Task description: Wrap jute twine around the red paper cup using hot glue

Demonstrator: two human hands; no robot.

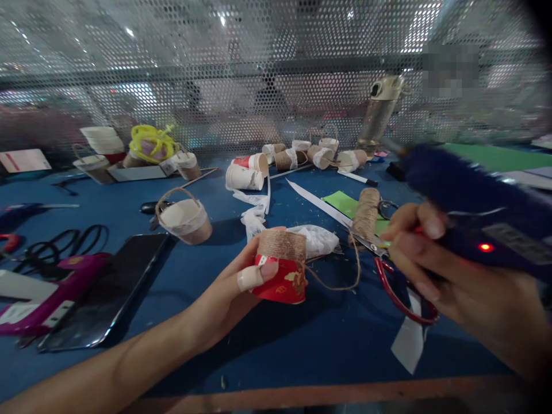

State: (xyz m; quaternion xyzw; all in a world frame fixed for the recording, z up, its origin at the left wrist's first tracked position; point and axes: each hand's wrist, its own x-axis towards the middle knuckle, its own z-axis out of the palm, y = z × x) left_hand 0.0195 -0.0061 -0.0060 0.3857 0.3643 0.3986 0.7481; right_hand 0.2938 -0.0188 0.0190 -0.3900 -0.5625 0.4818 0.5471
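Left hand (230,299): fingers closed about a red paper cup (282,282), thumb on its front; pale bandage (250,278) around the thumb.
Cup wrap: brown twine band (281,245), above the thumb tip; loose strand (332,287) trailing right of the fingers.
Right hand (452,282): gripping a dark blue glue gun (470,207), red light lit, nozzle blurred.
Scissors (380,250): red handles below the right fingers, blades pointing away leftward.
Twine spool (365,213): upright, just left of the right fingertips.
White lace (321,240): just behind the left fingers.
Handled basket (186,221): left of the left fingers, apart.
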